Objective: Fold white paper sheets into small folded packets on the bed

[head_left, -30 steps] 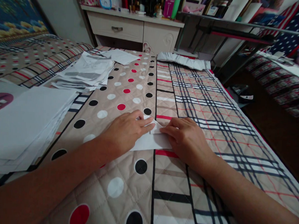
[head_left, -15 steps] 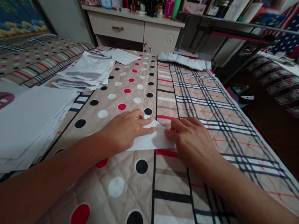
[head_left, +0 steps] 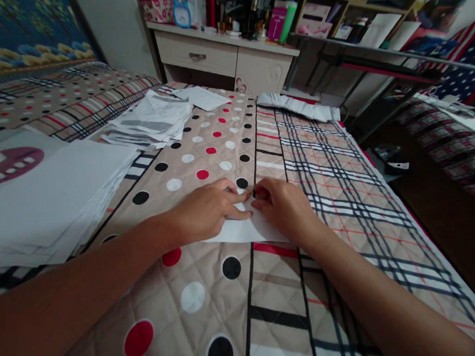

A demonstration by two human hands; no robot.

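Observation:
A folded sheet of white paper [head_left: 237, 231] lies flat on the bedspread in front of me, partly covered by both hands. My left hand [head_left: 206, 209] rests on its left part, index and middle fingers stretched apart and pressing it down. From the right, my right hand [head_left: 285, 207] reaches over the paper with its fingers curled in a pinch at the paper's upper edge, close to my left fingertips. The exact spot between the right thumb and index finger is partly hidden.
To the left lie a large stack of white sheets [head_left: 78, 188] and a second paper pile [head_left: 150, 117]. A pleated white paper strip [head_left: 299, 106] is at the bed's far edge. Beyond stands a cream dresser [head_left: 214, 51] with a blue clock [head_left: 182, 12].
My right hand has moved left and slightly away from me along the paper, closer to my left fingertips. My left hand stays on the paper. The view has tilted up slightly.

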